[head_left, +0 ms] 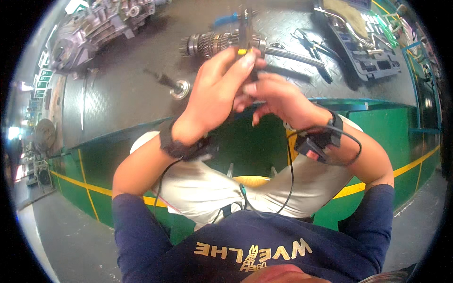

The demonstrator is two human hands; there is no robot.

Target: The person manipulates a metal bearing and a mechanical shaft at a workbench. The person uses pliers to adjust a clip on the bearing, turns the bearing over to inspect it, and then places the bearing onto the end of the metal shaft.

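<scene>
My left hand is closed, thumb and fingers pinching a long dark tool with a yellow mark. The tool points away from me, and its exact kind is blurred. My right hand is close against the left one, fingers curled and smeared by motion. Whether it grips the tool's near end is hidden. Just beyond the hands, a gear shaft with several toothed gears lies on the dark bench. The tool crosses in front of its right part. A round metal part sits left of my left hand.
A metal gearbox housing occupies the bench's far left. Near the gear shaft are a blue-handled tool and pliers. An open tool case stands at the right. Black cables run from both wrists toward my lap.
</scene>
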